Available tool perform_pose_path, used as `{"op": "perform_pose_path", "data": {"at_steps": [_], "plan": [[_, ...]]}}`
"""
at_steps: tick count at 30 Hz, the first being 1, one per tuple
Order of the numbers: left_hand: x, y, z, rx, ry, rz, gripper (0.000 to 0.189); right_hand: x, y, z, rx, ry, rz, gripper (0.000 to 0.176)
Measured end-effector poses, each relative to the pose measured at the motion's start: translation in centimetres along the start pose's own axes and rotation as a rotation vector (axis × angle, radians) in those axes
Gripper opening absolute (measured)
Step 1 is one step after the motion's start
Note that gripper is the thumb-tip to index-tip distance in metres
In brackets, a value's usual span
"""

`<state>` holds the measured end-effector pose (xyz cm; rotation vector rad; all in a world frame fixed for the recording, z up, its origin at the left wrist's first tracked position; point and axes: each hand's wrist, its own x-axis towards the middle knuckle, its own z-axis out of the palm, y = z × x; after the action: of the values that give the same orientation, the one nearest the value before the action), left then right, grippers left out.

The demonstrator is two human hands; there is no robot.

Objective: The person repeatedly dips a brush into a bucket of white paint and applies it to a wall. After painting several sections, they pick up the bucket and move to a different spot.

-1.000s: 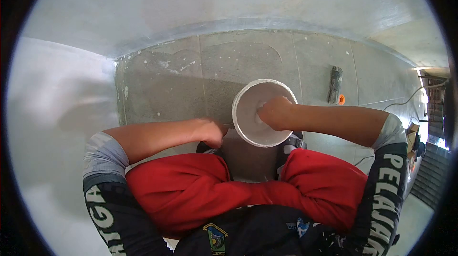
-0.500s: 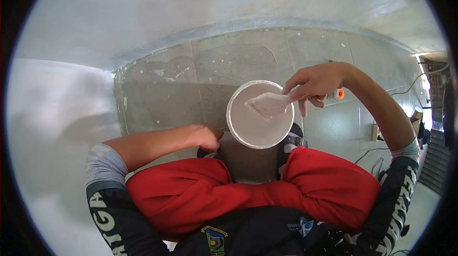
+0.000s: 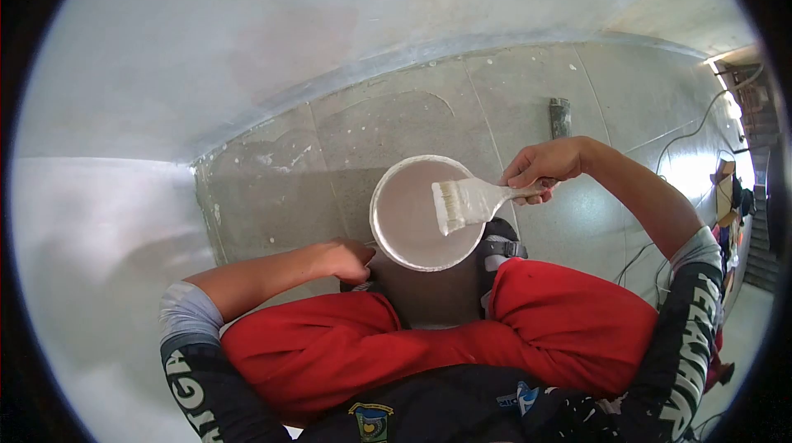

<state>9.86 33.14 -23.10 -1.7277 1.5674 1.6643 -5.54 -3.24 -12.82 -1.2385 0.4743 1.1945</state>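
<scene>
My right hand (image 3: pixel 544 172) is closed around the handle of a wide paintbrush (image 3: pixel 470 202). The brush is coated in white and held roughly level, its bristles over the mouth of a round bucket (image 3: pixel 381 233). Pale paint or a similar white liquid fills part of the bucket, which stands between my feet. Beside the bucket's left side is my left hand (image 3: pixel 350 260), fingers curled in. Those fingers are partly hidden, and whatever they may grip does not show.
A short dark object (image 3: pixel 560 117) lies on the tiled floor (image 3: pixel 396 125) beyond my right hand. Smooth pale walls (image 3: pixel 330 22) rise ahead and to the left. Cables (image 3: pixel 637 261) and a cardboard box (image 3: pixel 726 187) are at the far right.
The paintbrush has turned so its broad side and bristles face up more, and my right hand has moved back from over the rim. My left hand stays beside the bucket. The view has shifted slightly.
</scene>
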Motion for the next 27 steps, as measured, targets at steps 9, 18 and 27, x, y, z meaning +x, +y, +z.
{"op": "perform_pose_path", "data": {"at_steps": [9, 18, 27], "plan": [[0.0, 0.3, -0.1, 0.032, -0.062, -0.044, 0.037, -0.4, -0.5, 0.3, 0.151, -0.078, -0.112, 0.028], [0.7, -0.3, 0.3, 0.022, -0.091, -0.04, 0.035, -3.5, -2.5, -0.8, 0.373, 0.234, -0.425, 0.026], [3.0, -3.7, 3.2, 0.03, -0.055, -0.022, 0.042, -0.1, -0.5, -6.7, 0.309, 1.159, -0.555, 0.027]]}}
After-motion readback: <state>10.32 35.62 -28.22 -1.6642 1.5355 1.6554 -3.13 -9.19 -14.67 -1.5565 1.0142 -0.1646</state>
